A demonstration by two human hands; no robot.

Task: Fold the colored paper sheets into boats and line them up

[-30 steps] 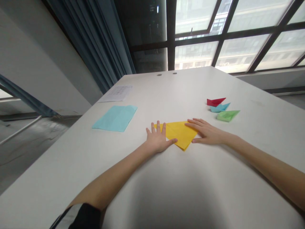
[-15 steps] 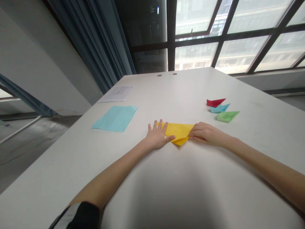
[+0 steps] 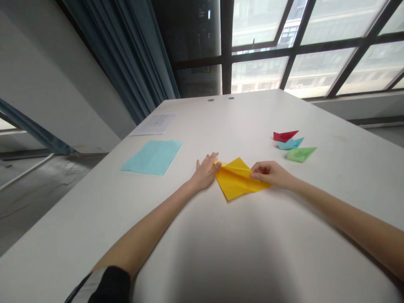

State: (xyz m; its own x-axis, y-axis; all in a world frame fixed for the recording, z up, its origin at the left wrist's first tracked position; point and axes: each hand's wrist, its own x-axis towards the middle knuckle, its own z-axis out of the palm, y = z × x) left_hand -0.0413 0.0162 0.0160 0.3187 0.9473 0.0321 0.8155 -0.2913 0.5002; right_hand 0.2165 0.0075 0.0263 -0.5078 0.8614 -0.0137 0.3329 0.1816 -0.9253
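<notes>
A yellow sheet of paper (image 3: 237, 183) lies on the table in front of me, partly unfolded, with a raised crease across it and one corner pointing towards me. My left hand (image 3: 205, 171) is at the sheet's left corner, its thumb on the paper and its fingers reaching behind that corner. At the right side, my right hand (image 3: 271, 173) pinches the raised layer between thumb and fingers. Part of the sheet's right end passes under this hand.
A red folded paper boat (image 3: 285, 136), a blue one (image 3: 290, 144) and a green one (image 3: 301, 154) stand in a row at the right. To the left lie a light blue sheet (image 3: 153, 158) and a printed page (image 3: 154, 125). The white table (image 3: 221, 252) extends towards the windows.
The yellow paper's folded flap has been opened and the sheet spreads wider, its near corner closer to me. My left hand has gone from spread flat to gripping the corner.
</notes>
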